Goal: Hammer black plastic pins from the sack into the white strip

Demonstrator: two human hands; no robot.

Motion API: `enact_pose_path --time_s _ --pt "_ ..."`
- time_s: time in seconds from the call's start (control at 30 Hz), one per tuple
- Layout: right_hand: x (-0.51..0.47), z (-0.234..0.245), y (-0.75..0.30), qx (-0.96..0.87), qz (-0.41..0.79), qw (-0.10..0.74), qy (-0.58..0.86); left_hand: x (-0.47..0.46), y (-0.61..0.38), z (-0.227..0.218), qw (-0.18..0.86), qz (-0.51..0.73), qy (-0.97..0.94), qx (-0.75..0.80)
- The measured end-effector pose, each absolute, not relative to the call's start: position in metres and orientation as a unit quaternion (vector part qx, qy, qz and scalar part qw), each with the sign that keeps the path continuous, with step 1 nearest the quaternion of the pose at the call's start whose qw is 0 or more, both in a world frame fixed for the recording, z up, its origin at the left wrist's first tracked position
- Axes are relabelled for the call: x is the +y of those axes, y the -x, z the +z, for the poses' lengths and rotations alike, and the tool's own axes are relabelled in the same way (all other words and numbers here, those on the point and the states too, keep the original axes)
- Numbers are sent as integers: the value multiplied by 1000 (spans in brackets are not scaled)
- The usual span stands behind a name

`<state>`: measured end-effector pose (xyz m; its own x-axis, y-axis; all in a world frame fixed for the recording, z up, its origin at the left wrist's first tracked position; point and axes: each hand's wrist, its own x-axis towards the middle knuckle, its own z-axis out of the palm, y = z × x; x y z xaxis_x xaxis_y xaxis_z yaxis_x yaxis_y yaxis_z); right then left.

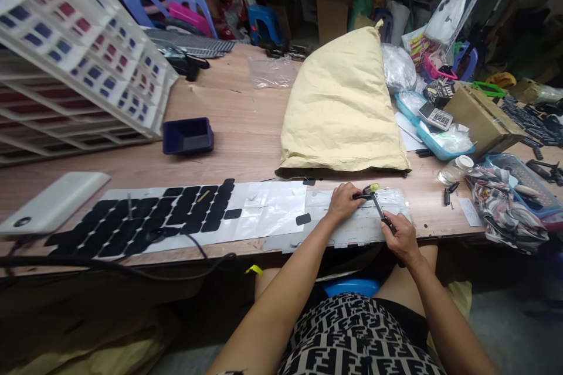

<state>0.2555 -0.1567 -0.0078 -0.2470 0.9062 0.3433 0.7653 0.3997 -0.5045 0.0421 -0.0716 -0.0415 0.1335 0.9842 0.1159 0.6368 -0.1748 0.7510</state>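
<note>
My right hand [401, 237] is closed round the dark grip of a small hammer [377, 206] with a shiny metal shaft. Its far end, with a yellow-green bit on it, is close to my left fingertips. Pinched in my left hand [345, 202] is a small black piece [362, 195], held low over a worn pale board [343, 225]; its exact shape is too small to tell. To the left, a white sheet [268, 202] carries rows of black rounded-square pieces [189, 208]. One loose black square [303, 220] lies near the board's left end.
A large cream sack [343, 105] stands behind my hands. At left are a white crate [153, 99], a purple tray [188, 136], a white box [53, 202] and a black cable [132, 269]. To the right sit a jar [455, 170], patterned cloth [505, 205] and blue basket [534, 179].
</note>
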Motion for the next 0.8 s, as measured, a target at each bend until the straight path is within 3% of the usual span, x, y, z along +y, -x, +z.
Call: enact_pose_path --time_s 0.2,0.5,0.67,0.8 --pt "-147 -13 -260 -761 158 298 554 -72 -42 -41 283 312 -699 578" --pt "-103 -24 -305 -584 310 415 626 -73 -41 -38 273 335 -709 558" --pt "-103 -27 -303 -565 339 429 619 -140 -38 -32 309 401 -732 456" --pt "-104 -26 -302 -569 323 425 626 -223 -23 -60 366 304 -807 350"
